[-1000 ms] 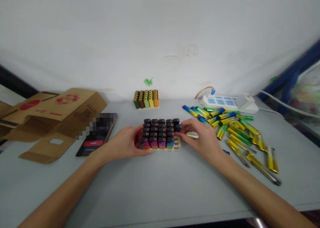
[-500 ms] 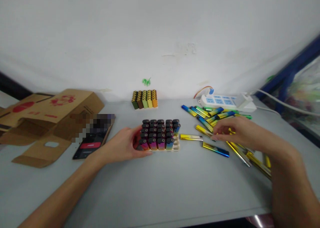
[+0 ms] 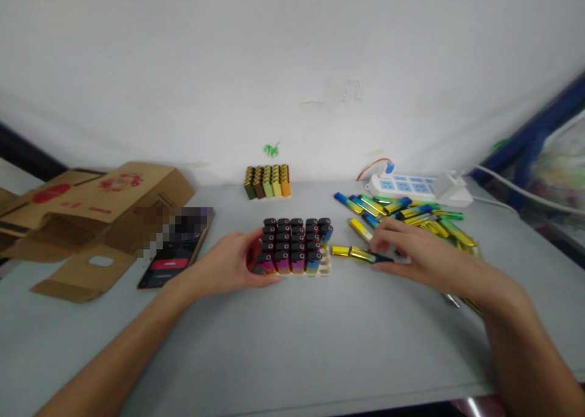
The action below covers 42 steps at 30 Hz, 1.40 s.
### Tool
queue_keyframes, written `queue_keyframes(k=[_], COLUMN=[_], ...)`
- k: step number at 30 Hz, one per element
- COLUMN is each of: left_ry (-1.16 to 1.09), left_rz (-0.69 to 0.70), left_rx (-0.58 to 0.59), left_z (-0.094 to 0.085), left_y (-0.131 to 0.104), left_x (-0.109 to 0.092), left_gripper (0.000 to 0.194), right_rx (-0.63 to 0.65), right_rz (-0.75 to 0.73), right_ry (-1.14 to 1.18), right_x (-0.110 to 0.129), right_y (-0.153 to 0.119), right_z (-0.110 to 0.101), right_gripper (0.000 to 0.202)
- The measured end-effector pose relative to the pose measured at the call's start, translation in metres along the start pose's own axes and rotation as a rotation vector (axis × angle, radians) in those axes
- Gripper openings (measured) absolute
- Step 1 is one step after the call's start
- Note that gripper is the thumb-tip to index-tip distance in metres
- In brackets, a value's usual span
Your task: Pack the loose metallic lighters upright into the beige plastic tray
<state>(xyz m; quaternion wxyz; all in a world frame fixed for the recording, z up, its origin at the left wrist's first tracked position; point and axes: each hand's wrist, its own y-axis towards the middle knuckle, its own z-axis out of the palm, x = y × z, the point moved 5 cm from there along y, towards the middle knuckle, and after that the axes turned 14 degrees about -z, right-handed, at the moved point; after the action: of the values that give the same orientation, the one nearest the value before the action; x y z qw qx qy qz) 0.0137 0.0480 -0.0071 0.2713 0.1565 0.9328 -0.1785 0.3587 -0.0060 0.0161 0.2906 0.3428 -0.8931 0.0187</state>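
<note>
Many strewn lighters [image 3: 397,206] crowd the right hand [image 3: 425,252] pinching one lighter [image 3: 362,255], left hand [image 3: 228,262] clasping the tray [image 3: 325,272].

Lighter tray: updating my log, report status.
Left hand holds tray by its left end. Right hand pinches dark-ended lighter. Tray part filled at right. Loose lighter beside tray.

No text can be read; red print [image 3: 122,182] on the cardboard box [image 3: 153,182] is too blurred; likewise the phone screen [image 3: 170,263].

Room along near tabletop [image 3: 292,344] (lighters [image 3: 414,212] clutter right).
</note>
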Motion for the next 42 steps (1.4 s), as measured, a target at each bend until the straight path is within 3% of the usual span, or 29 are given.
queue_keyframes(k=[8, 12, 16, 21, 30, 37, 42], left_ry=[0.073, 0.073, 0.074, 0.086, 0.079, 0.100, 0.091], left_rz=[-0.013, -0.010, 0.014, 0.009, -0.016, -0.022, -0.024], left_rx=[0.010, 0.006, 0.009, 0.002, 0.004, 0.000, 0.007], left_z=[0.002, 0.003, 0.003, 0.003, 0.003, 0.001, 0.000], left_y=[0.002, 0.003, 0.003, 0.003, 0.002, 0.001, -0.002], left_x=[0.002, 0.004, 0.005, 0.005, 0.002, -0.001, -0.004], left_gripper=[0.048, 0.048, 0.048, 0.048, 0.048, 0.049, 0.041], right_rx=[-0.232, -0.394, -0.513, -0.603, -0.609, -0.609, -0.622], right_rz=[-0.014, -0.044, 0.068, 0.192, 0.195, 0.225, 0.252], right_ry=[0.077, 0.326, 0.580, 0.714, 1.096, 1.054, 0.552], right_x=[0.003, 0.000, -0.007, -0.014, -0.006, -0.001, -0.005], right_y=[0.020, 0.026, 0.030, 0.032, 0.041, 0.045, 0.040], right_z=[-0.009, -0.006, 0.002, 0.011, 0.034, 0.044, 0.035], right_gripper=[0.022, 0.023, 0.032, 0.039, 0.049, 0.054, 0.065])
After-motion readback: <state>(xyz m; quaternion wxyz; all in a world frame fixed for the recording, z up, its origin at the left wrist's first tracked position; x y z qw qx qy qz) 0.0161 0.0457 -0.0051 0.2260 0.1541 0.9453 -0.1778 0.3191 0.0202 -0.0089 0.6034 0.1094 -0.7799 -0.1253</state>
